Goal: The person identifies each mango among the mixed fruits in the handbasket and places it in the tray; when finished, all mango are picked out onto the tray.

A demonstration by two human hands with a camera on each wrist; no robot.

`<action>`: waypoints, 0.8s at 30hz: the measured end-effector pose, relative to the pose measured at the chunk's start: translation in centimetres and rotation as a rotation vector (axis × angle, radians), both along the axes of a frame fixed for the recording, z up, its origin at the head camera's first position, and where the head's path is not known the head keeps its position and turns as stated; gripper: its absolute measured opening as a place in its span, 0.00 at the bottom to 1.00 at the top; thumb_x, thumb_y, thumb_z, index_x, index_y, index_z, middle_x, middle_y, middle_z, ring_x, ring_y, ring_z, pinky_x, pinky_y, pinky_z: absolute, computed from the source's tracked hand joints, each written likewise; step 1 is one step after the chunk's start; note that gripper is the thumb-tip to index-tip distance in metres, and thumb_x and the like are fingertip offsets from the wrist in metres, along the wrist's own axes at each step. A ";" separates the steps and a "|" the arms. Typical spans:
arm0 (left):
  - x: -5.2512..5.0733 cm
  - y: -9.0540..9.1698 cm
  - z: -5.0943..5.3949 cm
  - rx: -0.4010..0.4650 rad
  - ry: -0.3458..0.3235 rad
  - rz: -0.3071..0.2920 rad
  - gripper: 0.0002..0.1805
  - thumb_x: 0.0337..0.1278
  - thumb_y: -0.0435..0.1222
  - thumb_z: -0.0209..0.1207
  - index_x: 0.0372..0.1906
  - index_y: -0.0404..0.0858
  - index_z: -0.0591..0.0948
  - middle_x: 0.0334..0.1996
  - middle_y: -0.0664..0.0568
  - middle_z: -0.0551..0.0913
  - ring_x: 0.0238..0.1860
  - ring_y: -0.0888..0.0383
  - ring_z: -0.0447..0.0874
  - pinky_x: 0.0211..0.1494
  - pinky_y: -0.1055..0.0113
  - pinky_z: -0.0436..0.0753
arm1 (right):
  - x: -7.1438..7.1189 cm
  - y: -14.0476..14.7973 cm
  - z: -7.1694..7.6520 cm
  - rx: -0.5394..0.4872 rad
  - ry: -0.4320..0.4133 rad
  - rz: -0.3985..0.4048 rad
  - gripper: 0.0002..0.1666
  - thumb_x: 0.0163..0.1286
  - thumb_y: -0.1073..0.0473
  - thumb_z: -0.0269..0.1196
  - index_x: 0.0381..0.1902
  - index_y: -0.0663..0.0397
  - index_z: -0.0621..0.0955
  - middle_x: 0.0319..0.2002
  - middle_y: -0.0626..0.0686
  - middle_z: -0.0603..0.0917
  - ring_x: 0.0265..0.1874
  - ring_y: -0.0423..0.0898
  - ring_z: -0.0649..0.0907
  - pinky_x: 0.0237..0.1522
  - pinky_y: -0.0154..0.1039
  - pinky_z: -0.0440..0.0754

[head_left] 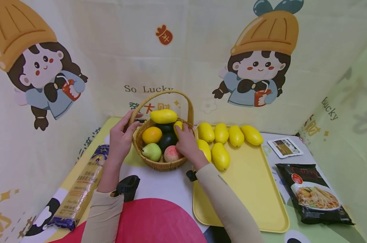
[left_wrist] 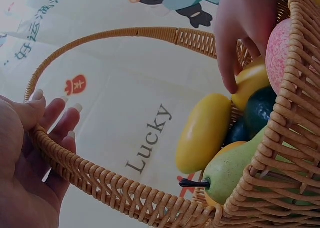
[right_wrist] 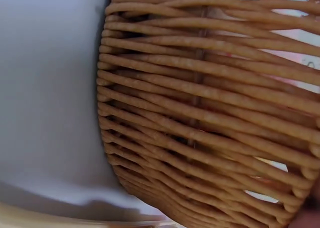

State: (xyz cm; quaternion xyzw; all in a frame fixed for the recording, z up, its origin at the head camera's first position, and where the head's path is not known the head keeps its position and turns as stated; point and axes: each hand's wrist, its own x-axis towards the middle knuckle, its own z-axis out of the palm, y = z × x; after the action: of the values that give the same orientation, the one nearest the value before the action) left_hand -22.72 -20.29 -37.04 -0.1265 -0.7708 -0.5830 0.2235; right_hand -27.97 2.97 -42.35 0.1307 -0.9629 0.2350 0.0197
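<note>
A wicker basket (head_left: 162, 166) holds a green pear (head_left: 151, 152), a pink peach (head_left: 172, 154), an orange-yellow fruit (head_left: 151, 135), dark green fruits (head_left: 168, 141) and a long yellow mango (head_left: 163, 116) lying on top. My left hand (head_left: 121, 138) holds the left side of the basket's arched handle (left_wrist: 100, 180), thumb and fingers on either side of it. Reaching over the right rim, my right hand (head_left: 188, 143) grips another yellow mango (left_wrist: 250, 83) inside the basket. The right wrist view shows mostly the woven basket wall (right_wrist: 200, 98), so those fingertips are hidden there.
Right of the basket, a yellow tray (head_left: 247, 189) carries several yellow mangoes (head_left: 221, 156) at its far left. Beyond it lie a black noodle packet (head_left: 314, 192) and a small flat pack (head_left: 285, 147). A long pasta bag (head_left: 80, 189) lies at the left.
</note>
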 end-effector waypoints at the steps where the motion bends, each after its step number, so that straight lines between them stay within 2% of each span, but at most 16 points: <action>1: 0.0 0.0 0.0 0.001 -0.002 0.000 0.26 0.73 0.39 0.53 0.73 0.51 0.69 0.59 0.46 0.82 0.47 0.70 0.83 0.58 0.83 0.78 | -0.1 -0.1 0.0 0.008 -0.002 0.000 0.46 0.60 0.66 0.64 0.76 0.44 0.64 0.77 0.60 0.57 0.70 0.66 0.67 0.71 0.58 0.70; 6: 0.0 -0.1 -0.1 0.006 0.001 -0.001 0.26 0.73 0.39 0.53 0.72 0.49 0.70 0.59 0.46 0.82 0.47 0.69 0.84 0.59 0.82 0.78 | -0.9 -0.3 -0.3 0.051 0.002 0.002 0.45 0.62 0.66 0.63 0.76 0.41 0.63 0.76 0.60 0.57 0.67 0.67 0.69 0.70 0.58 0.72; 12: -0.2 0.0 -0.1 0.014 0.005 -0.013 0.25 0.73 0.40 0.53 0.71 0.54 0.71 0.59 0.49 0.82 0.48 0.66 0.84 0.60 0.80 0.78 | -1.5 -0.4 -0.4 0.106 0.008 -0.002 0.43 0.64 0.64 0.62 0.76 0.41 0.62 0.75 0.63 0.59 0.64 0.68 0.71 0.69 0.59 0.72; 24: -0.3 -0.1 -0.2 0.010 0.008 -0.015 0.25 0.73 0.41 0.53 0.71 0.54 0.70 0.59 0.48 0.82 0.47 0.64 0.85 0.60 0.80 0.78 | -1.1 -0.2 -0.3 0.075 0.038 0.004 0.46 0.59 0.63 0.65 0.75 0.42 0.63 0.74 0.62 0.61 0.63 0.67 0.73 0.67 0.58 0.75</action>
State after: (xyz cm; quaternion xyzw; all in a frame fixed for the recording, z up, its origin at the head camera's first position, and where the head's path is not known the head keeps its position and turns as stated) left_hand -22.99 -20.38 -37.22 -0.1335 -0.7662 -0.5879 0.2227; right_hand -29.08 2.72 -42.66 0.1376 -0.9702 0.1965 0.0326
